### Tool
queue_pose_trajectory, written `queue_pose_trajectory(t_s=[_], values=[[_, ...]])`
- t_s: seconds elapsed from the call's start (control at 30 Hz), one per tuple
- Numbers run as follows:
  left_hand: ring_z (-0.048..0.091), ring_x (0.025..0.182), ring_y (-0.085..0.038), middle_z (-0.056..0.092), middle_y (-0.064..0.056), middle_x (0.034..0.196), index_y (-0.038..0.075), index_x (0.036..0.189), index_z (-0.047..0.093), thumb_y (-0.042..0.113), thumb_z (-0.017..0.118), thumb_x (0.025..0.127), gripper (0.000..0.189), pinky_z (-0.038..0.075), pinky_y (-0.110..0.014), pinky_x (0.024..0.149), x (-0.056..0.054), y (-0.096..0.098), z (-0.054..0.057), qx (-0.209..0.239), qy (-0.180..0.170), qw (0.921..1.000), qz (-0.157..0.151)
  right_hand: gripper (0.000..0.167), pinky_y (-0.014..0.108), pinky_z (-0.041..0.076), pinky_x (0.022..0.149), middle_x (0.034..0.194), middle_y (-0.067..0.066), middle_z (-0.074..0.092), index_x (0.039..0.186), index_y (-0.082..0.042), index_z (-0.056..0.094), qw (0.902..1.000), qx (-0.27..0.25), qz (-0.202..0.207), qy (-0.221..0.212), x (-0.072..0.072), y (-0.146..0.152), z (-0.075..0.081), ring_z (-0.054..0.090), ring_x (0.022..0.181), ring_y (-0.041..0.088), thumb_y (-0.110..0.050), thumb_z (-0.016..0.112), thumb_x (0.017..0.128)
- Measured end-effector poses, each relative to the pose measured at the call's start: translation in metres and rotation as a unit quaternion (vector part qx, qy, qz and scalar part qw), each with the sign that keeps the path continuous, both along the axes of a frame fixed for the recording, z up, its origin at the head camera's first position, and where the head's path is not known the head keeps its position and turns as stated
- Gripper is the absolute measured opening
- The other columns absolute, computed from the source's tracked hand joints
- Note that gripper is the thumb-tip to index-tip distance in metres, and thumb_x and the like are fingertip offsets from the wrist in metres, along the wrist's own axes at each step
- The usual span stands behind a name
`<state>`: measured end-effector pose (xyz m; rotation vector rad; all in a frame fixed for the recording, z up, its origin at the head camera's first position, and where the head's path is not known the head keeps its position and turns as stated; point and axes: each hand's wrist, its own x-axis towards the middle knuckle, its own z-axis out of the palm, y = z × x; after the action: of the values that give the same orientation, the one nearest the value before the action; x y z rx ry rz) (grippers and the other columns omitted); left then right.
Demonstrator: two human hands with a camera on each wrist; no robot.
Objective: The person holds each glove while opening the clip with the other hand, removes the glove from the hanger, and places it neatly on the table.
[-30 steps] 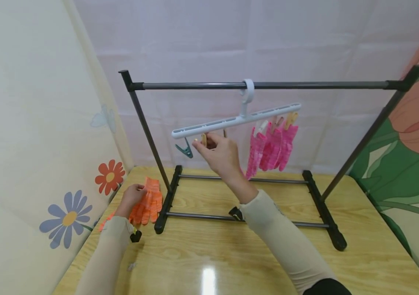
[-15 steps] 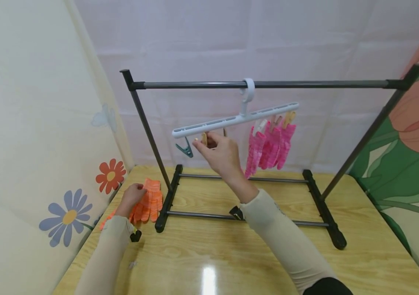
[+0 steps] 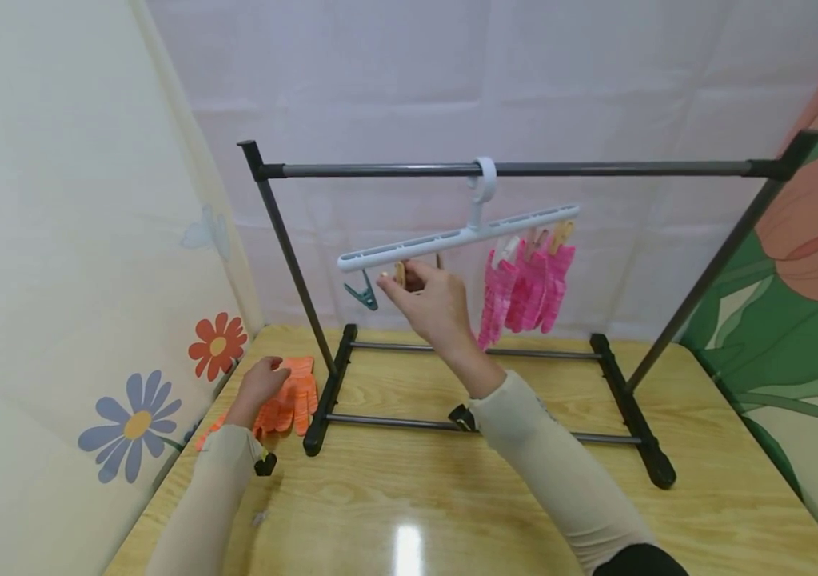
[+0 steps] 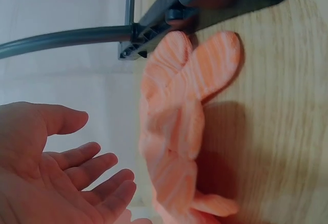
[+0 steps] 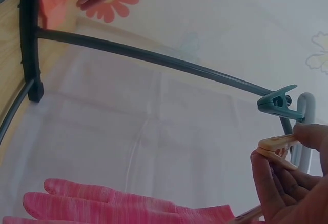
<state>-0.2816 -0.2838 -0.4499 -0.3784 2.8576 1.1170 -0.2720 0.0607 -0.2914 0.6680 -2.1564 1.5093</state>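
My right hand pinches a yellow clothes peg between thumb and fingers, just under the left half of the white hanger. In the right wrist view that peg appears beside a teal peg fixed near the hanger's end. Pink gloves hang from pegs on the right half. On the table at the left lie orange striped gloves. Over them hovers my left hand. Its fingers are loosely bent and apart from the orange glove in the left wrist view, with nothing held.
A dark rack stands on the wooden table, its top bar carrying the hanger. The rack's left foot is right beside the orange gloves. A white cloth backdrop rises behind, and a flowered panel borders the left.
My left fingers have loosened from the orange glove, whose upper end has settled lower. The hanger's right end and the pink gloves shifted slightly left. My right hand keeps its pinch.
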Motion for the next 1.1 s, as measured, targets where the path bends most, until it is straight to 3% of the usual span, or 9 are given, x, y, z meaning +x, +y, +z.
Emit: queue_pose_trajectory(t_s=[0.13,0.37,0.6,1.1], values=[[0.042,0.136,-0.046,0.033,-0.028,0.158,-0.005,0.154,0.030,0.029,0.044,0.107,0.059,0.041,-0.058,0.106,0.002,0.006,0.004,0.004,0.009,0.9999,-0.007,0.023,0.030,0.057,0.068,0.087,0.001,0.075,0.091,-0.010,0.072,1.0000,-0.002,0.001,0.000,0.001,0.003,0.000,0.068,0.078,0.013,-0.033,0.076,0.093],[0.054,0.116,-0.040,0.034,-0.026,0.157,-0.001,0.154,0.032,0.031,0.045,0.107,0.058,0.049,-0.048,0.087,0.002,0.015,0.011,-0.001,0.018,0.9998,-0.008,0.023,0.031,0.058,0.069,0.088,0.002,0.075,0.093,-0.010,0.072,1.0000,-0.005,-0.003,0.003,0.002,0.003,-0.001,0.070,0.080,0.013,-0.033,0.076,0.092],[0.043,0.136,-0.046,0.039,-0.027,0.154,-0.002,0.151,0.037,0.030,0.047,0.107,0.055,0.043,-0.058,0.104,0.003,0.022,0.018,-0.013,0.041,0.9990,-0.014,0.024,0.031,0.058,0.071,0.089,0.002,0.075,0.097,-0.010,0.073,1.0000,-0.009,-0.001,0.005,0.003,0.003,0.001,0.070,0.081,0.013,-0.033,0.077,0.092],[0.046,0.133,-0.045,0.048,-0.023,0.149,0.001,0.148,0.043,0.031,0.049,0.106,0.052,0.048,-0.056,0.099,0.016,0.038,0.033,-0.013,0.073,0.9972,-0.004,0.024,0.030,0.060,0.075,0.093,0.004,0.076,0.095,-0.009,0.070,0.9998,-0.009,-0.006,0.017,0.005,0.002,0.000,0.073,0.084,0.015,-0.031,0.078,0.091]])
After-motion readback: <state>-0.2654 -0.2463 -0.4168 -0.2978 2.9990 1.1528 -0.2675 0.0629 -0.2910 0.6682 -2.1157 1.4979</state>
